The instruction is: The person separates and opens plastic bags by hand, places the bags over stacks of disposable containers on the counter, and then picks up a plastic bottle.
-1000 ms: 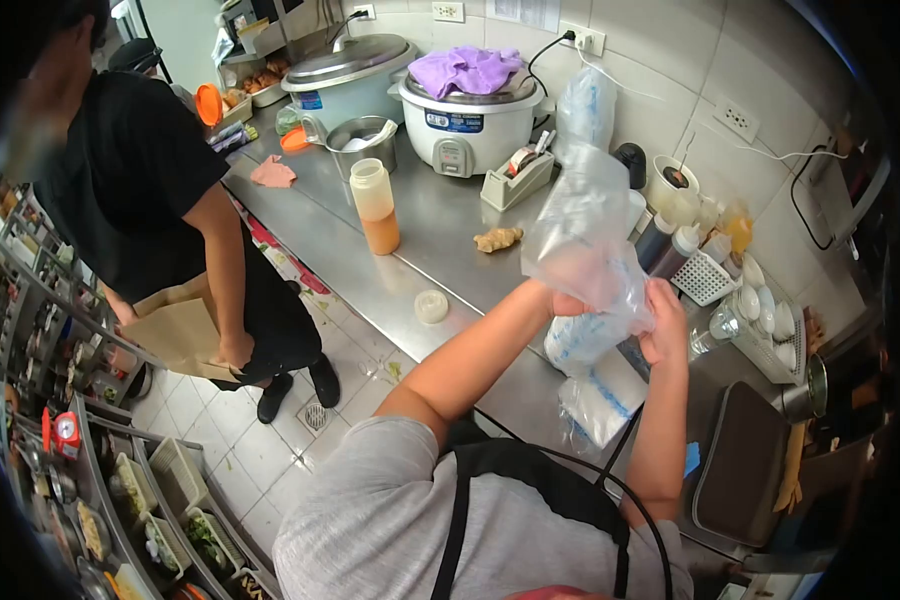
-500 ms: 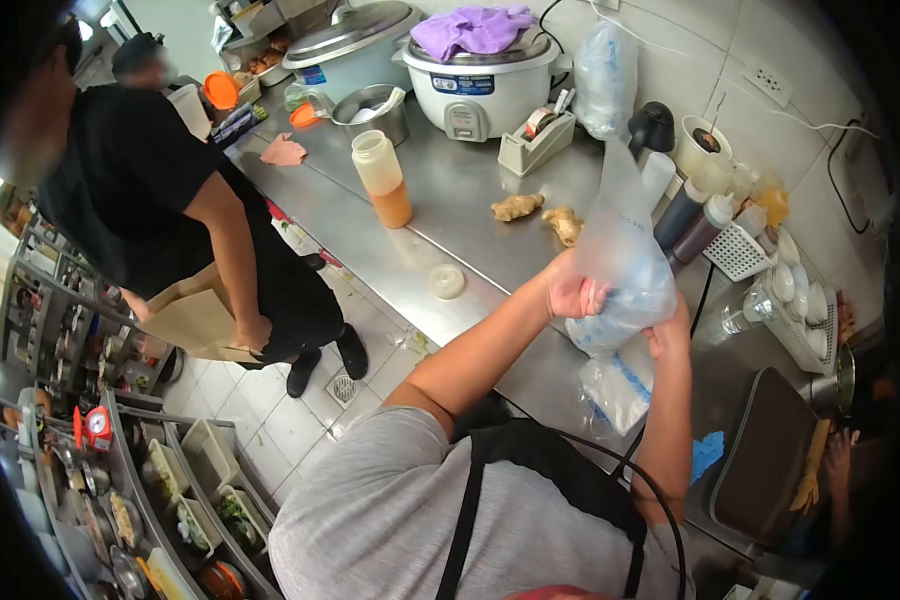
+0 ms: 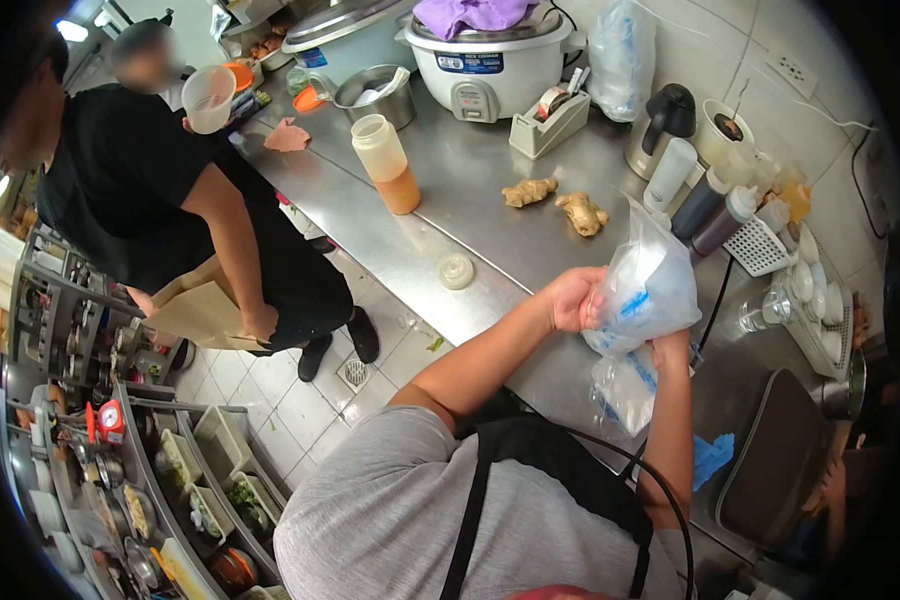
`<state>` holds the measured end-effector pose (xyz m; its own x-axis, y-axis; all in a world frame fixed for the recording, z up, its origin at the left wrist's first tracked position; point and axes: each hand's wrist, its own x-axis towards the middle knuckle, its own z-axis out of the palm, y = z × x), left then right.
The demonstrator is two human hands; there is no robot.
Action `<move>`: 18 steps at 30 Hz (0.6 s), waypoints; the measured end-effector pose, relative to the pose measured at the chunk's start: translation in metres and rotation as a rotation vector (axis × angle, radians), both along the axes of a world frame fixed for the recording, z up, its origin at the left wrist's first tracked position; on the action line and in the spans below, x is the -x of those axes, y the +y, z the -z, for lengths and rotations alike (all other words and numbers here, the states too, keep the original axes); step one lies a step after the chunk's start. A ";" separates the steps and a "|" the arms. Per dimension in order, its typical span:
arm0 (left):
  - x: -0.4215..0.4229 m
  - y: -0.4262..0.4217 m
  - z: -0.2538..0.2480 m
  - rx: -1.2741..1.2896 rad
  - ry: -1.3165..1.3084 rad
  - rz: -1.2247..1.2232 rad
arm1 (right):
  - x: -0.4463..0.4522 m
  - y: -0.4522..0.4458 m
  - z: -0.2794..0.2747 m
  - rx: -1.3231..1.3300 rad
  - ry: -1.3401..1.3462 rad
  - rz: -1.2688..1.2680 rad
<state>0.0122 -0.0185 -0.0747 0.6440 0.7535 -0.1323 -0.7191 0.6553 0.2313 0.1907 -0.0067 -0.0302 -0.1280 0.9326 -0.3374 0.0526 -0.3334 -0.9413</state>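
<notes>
A clear plastic bag (image 3: 652, 285) with blue printing is held over the steel counter between my two hands. My left hand (image 3: 576, 298) grips its left side, fingers curled against the film. On the lower right side my right hand (image 3: 672, 347) is closed on the bag, its fingers partly hidden. Just below lies a clear plastic package (image 3: 625, 388) of folded bags with blue marks. Two pieces of ginger, one (image 3: 530, 192) and another (image 3: 581, 213), rest beyond my hands. A squeeze bottle (image 3: 398, 185) half full of orange liquid stands to the left, near a round lid (image 3: 455, 270).
Along the wall are a rice cooker (image 3: 490, 75), a tape dispenser (image 3: 550, 122) and a kettle (image 3: 660, 130). Sauce bottles (image 3: 727, 220) stand at right near a dish rack (image 3: 818, 340). A co-worker (image 3: 140, 170) with a paper bag (image 3: 202, 308) stands left; another person is behind.
The tall upper end of the plastic bag has come down, so it is now shorter and bunched between my hands. The person at the back now holds up a clear container.
</notes>
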 end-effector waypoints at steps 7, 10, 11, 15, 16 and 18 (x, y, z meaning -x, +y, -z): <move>0.000 0.001 0.012 -0.016 -0.023 0.017 | -0.005 0.005 0.024 0.037 0.050 0.032; -0.002 -0.002 0.007 0.019 0.054 -0.016 | -0.005 0.005 0.028 0.050 0.149 0.050; -0.002 -0.002 0.008 0.018 0.058 -0.018 | -0.005 0.006 0.030 0.046 0.159 0.057; -0.002 -0.003 0.013 -0.022 0.033 -0.014 | -0.003 0.008 0.036 -0.089 0.201 0.066; -0.003 -0.005 0.013 -0.025 0.039 -0.026 | -0.002 0.008 0.036 -0.153 0.210 0.063; -0.004 -0.006 0.012 -0.038 0.054 -0.048 | -0.003 0.011 0.039 -0.236 0.090 0.033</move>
<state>0.0162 -0.0246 -0.0867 0.6000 0.7882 -0.1369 -0.7351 0.6107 0.2944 0.1936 0.0044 -0.0693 -0.1154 0.9884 -0.0984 -0.0421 -0.1039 -0.9937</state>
